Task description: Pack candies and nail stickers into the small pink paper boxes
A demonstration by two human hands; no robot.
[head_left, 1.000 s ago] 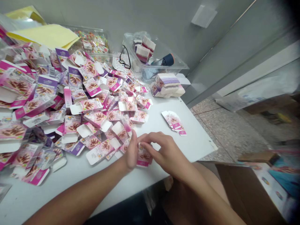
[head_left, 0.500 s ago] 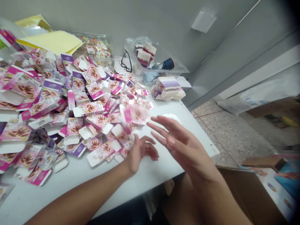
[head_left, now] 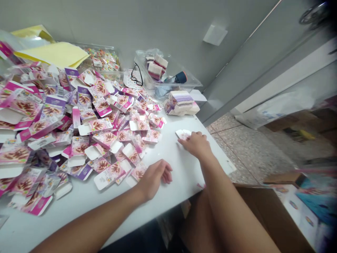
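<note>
Resting palm-down on a small stack of flat pink cartons point(head_left: 183, 134), the right hand point(head_left: 196, 144) has its fingers spread over the top of them, near the right edge of the white tabletop point(head_left: 181, 168). Can't really tell if it's pinching any of them or just pressing on the stack, since the hand covers most of it.

The left hand point(head_left: 155, 177) sits closer to the front edge, fingers loosely curled, nothing in it. It's just beside the nearest of the folded-up boxes point(head_left: 110, 172).

Those little pink and purple boxes are everywhere, a huge messy pile point(head_left: 79, 119) taking up the whole left half of the tabletop. Further back there's a banded bundle of flat cartons point(head_left: 181, 100), a clear plastic bin point(head_left: 168, 75) with more bundles in it, a pair of glasses point(head_left: 137, 75), and some yellow sheets point(head_left: 52, 52) off in the corner. A brown cardboard box point(head_left: 268, 211) sits on the floor at the right.
</note>
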